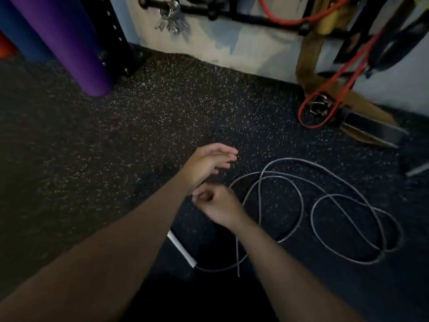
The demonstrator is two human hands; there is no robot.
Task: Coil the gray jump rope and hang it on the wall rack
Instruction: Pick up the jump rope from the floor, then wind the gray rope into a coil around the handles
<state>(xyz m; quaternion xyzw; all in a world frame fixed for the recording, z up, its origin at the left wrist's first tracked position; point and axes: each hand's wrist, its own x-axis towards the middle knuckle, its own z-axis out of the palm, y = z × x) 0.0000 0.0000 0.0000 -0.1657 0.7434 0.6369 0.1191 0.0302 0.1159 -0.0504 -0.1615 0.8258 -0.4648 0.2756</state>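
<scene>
Gray jump rope passing behind the right hand, contact there hidden by curled fingers. White handle partly covered by the left forearm. Wall rack cut off at the top edge. Hanging keys blurred. Tan strap smeared.

The scene is dim, with the speckled floor dark and falling almost to black along the bottom edge. The pale wall at the top catches the most light. Motion blur softens both forearms and the hanging straps. Wide-angle distortion bends lines near the edges.
</scene>
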